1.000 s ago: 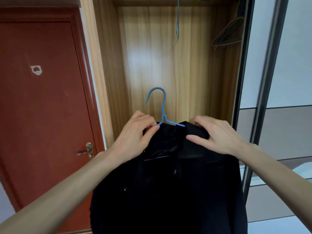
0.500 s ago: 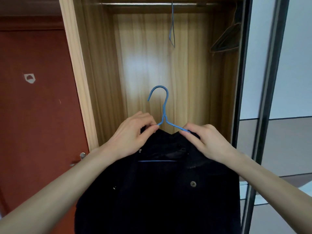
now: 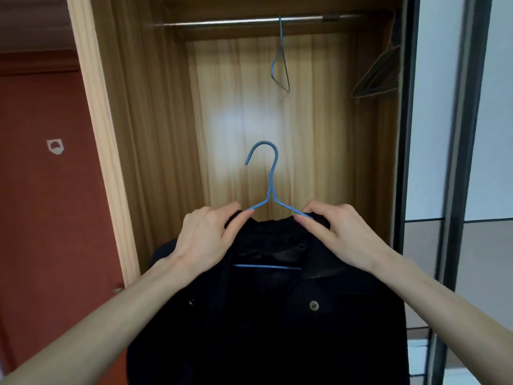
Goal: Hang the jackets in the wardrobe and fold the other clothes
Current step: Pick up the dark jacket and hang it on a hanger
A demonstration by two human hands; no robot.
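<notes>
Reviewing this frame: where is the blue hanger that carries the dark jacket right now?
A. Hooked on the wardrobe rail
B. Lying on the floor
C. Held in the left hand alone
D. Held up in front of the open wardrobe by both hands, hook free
D. The blue hanger sits in the dark jacket, gripped at the shoulders by the left hand and right hand; its hook is well below the rail.

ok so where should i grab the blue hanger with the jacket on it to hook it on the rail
Probably the bare neck of the blue hanger, just below its hook, taken from the right with the right hand. The hook opens leftward, the dark jacket covers both shoulders, and that grip leaves the hook free for the rail.
</notes>
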